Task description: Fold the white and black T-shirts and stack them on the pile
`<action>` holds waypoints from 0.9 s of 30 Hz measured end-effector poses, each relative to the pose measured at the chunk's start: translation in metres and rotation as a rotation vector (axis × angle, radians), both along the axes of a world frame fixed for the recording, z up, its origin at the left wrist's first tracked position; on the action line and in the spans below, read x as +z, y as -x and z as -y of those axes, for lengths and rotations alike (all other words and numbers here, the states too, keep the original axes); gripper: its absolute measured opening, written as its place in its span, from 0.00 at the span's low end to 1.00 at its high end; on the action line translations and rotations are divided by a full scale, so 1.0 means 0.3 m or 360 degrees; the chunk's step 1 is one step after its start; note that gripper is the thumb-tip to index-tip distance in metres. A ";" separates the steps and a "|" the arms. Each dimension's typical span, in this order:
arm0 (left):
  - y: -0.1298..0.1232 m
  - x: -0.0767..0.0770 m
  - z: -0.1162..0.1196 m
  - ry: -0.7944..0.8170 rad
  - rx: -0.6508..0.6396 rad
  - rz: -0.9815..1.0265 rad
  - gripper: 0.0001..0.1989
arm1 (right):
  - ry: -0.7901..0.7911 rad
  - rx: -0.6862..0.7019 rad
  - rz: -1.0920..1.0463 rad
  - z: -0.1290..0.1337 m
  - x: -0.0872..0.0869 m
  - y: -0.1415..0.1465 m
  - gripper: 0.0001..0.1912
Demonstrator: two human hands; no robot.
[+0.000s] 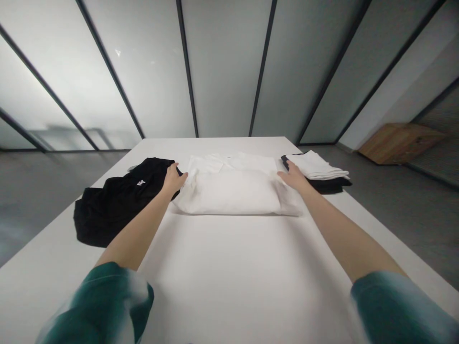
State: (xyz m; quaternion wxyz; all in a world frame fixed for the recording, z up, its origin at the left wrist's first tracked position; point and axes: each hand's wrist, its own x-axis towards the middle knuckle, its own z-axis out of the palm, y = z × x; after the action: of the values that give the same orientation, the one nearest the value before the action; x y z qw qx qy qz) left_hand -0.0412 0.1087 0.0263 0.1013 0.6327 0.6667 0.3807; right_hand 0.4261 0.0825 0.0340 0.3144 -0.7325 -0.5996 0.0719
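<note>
A white garment (233, 191) lies partly folded across the middle of the white table, its lower edge straight and its far part flat. My left hand (174, 179) is at the garment's left side, beside the black clothing, with thumb and fingers apart and nothing visibly held. At the garment's right side is my right hand (293, 176), fingers also spread, the thumb towards the white cloth. Whether the fingertips touch the cloth is hard to tell.
Black clothing (122, 200) with small white lettering lies loosely on the left. A folded stack of white and black clothes (319, 169) sits at the right edge of the white table (229, 277). Frosted panels stand behind; a wooden object (398, 143) is at the far right.
</note>
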 end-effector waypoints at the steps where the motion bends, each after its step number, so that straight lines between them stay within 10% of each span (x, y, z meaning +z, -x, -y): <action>1: -0.005 -0.043 0.026 0.0035 -0.0070 -0.0099 0.29 | 0.0029 0.0044 0.0144 0.018 -0.043 0.011 0.37; 9: -0.006 -0.159 0.213 0.0201 -0.0378 -0.0768 0.24 | 0.0362 0.0428 0.0841 0.225 -0.223 0.058 0.33; 16: -0.030 -0.122 0.298 0.0245 -0.0320 -0.1039 0.20 | 0.0474 0.0453 0.0891 0.276 -0.207 0.075 0.34; 23: 0.010 -0.076 0.453 0.0330 -0.0456 -0.1160 0.19 | 0.0434 0.0437 0.0843 0.513 -0.205 0.070 0.32; 27: -0.004 -0.011 0.413 0.0420 -0.0361 -0.1117 0.27 | 0.0466 0.0372 0.0609 0.453 -0.143 -0.003 0.27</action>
State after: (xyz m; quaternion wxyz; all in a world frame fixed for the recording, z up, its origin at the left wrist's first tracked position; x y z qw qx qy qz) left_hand -0.0399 -0.0153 0.0230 -0.0110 0.7756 0.6300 0.0384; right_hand 0.4270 -0.0534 -0.0089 0.0755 -0.6963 -0.7117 0.0539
